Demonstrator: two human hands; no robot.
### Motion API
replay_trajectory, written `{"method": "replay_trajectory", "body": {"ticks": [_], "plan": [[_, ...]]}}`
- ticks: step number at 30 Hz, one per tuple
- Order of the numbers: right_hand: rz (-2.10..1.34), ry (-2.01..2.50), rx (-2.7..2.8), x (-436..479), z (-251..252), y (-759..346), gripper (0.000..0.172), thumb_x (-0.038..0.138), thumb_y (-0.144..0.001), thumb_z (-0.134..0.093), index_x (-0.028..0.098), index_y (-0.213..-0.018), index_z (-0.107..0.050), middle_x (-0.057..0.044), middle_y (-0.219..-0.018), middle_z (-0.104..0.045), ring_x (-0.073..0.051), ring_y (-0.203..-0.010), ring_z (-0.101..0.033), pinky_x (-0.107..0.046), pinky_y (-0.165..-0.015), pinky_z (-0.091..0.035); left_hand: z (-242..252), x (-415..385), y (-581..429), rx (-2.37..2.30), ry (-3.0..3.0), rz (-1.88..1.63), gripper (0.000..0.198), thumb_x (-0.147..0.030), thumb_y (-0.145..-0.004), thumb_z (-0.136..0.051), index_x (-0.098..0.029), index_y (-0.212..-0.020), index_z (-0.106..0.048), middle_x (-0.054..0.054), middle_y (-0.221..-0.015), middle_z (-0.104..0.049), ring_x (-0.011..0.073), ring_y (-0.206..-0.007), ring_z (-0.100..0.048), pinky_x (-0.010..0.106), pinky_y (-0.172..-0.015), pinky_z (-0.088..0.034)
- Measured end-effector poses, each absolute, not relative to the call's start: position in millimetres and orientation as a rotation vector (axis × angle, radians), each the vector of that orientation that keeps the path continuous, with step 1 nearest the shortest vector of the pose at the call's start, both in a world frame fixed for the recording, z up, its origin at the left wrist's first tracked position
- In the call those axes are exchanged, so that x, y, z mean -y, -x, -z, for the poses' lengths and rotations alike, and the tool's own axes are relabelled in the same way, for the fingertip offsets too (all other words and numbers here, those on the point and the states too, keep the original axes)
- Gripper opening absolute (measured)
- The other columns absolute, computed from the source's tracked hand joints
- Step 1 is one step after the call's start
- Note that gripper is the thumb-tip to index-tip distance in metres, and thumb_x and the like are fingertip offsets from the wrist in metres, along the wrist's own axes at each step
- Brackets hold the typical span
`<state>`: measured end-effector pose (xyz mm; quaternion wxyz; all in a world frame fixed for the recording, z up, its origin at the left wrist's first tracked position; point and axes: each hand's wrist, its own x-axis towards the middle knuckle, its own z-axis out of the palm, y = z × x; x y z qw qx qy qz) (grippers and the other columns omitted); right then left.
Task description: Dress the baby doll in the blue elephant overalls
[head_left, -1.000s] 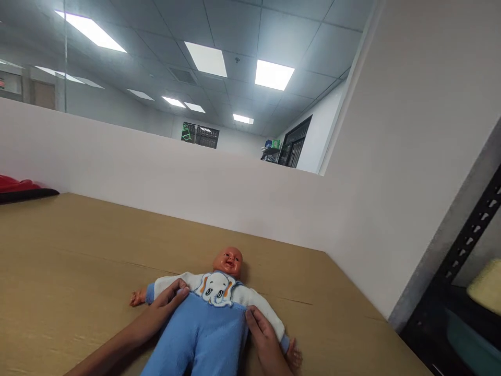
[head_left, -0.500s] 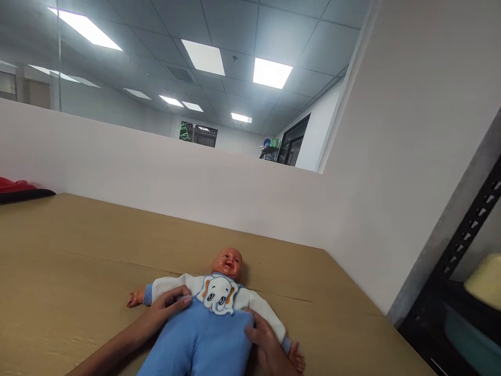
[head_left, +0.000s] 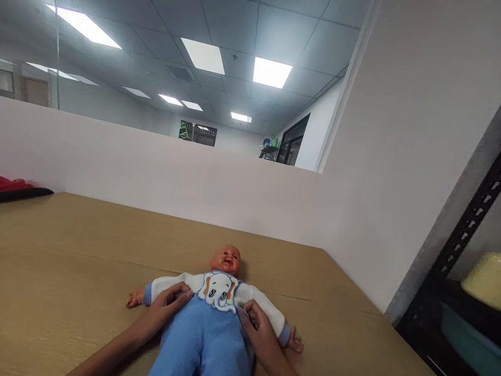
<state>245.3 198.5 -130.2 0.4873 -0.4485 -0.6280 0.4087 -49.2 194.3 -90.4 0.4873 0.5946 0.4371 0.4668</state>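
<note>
We see a doll (head_left: 219, 308) in blue pants and a white top with a blue-and-orange elephant on it, lying on a light brown surface (head_left: 78, 250) by a white wall (head_left: 156, 172).

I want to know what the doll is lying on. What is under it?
The doll lies face up on a tan cardboard-like surface. Both hands, left hand and right hand, rest on its blue outfit. Whatever lies directly beneath the doll's body is hidden.
</note>
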Motion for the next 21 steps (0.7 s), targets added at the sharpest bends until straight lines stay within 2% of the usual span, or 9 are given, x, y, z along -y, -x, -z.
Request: {"method": "replay_trajectory", "body": {"ticks": [3, 5, 7, 11, 16, 21], "plan": [[-0.928, 1.163, 1.625, -195.8, 132.1, -247.8, 0.053, 0.075, -0.093, -0.061, 0.023, -0.089, -0.056, 0.0, -0.087, -0.053, -0.023, -0.088, -0.054, -0.036, -0.086, -0.043, 90.7, -194.5, 50.4, -1.172, -1.56, -1.121, 0.049, -0.071, -0.09, -0.067, -0.023, -0.088, -0.059, -0.001, -0.086, -0.055, 0.0253, -0.089, -0.049, 0.034, -0.086, -0.038], [-0.914, 1.144, 1.619, -194.5, 131.1, -249.1, 0.052, 0.073, -0.094, -0.062, 0.022, -0.098, -0.06, -0.003, -0.097, -0.059, -0.025, -0.099, -0.057, -0.038, -0.096, -0.043, 91.6, -194.1, 52.7, -1.177, -1.612, -1.116, 0.048, -0.071, -0.092, -0.065, -0.023, -0.091, -0.061, 0.0, -0.091, -0.058, 0.0276, -0.095, -0.053, 0.036, -0.091, -0.04], [-0.961, 1.106, 1.61, -195.2, 129.3, -250.3, 0.054, 0.074, -0.092, -0.064, 0.021, -0.099, -0.063, -0.004, -0.099, -0.061, -0.026, -0.103, -0.058, -0.038, -0.099, -0.042, 92.6, -193.5, 55.6, -1.148, -1.635, -1.099, 0.048, -0.071, -0.093, -0.064, -0.023, -0.099, -0.063, 0.002, -0.1, -0.062, 0.0304, -0.103, -0.056, 0.037, -0.097, -0.042], [-1.078, 1.047, 1.624, -199.7, 129.6, -253.3, 0.061, 0.082, -0.087, -0.066, 0.021, -0.082, -0.061, -0.001, -0.085, -0.054, -0.024, -0.089, -0.053, -0.037, -0.088, -0.042, 95.5, -193.6, 59.5, -1.076, -1.664, -1.088, 0.049, -0.072, -0.093, -0.066, -0.025, -0.103, -0.064, 0.002, -0.104, -0.061, 0.032, -0.111, -0.057, 0.037, -0.102, -0.045], [-1.119, 1.007, 1.528, -202.2, 136.8, -253.1, 0.06, 0.082, -0.09, -0.063, 0.023, -0.097, -0.059, 0.0, -0.093, -0.055, -0.022, -0.093, -0.051, -0.036, -0.089, -0.041, 101.1, -196.2, 58.2, -1.102, -1.596, -1.114, 0.052, -0.076, -0.094, -0.063, -0.027, -0.111, -0.064, 0.003, -0.112, -0.068, 0.0333, -0.12, -0.059, 0.037, -0.109, -0.047], [-1.129, 1.034, 1.646, -199.7, 134.2, -246.5, 0.056, 0.078, -0.095, -0.057, 0.022, -0.095, -0.057, 0.0, -0.089, -0.056, -0.022, -0.09, -0.055, -0.035, -0.086, -0.045, 99.0, -194.3, 54.2, -1.185, -1.603, -1.049, 0.054, -0.077, -0.095, -0.059, -0.026, -0.112, -0.064, 0.003, -0.114, -0.073, 0.0336, -0.118, -0.063, 0.039, -0.11, -0.047]]}}
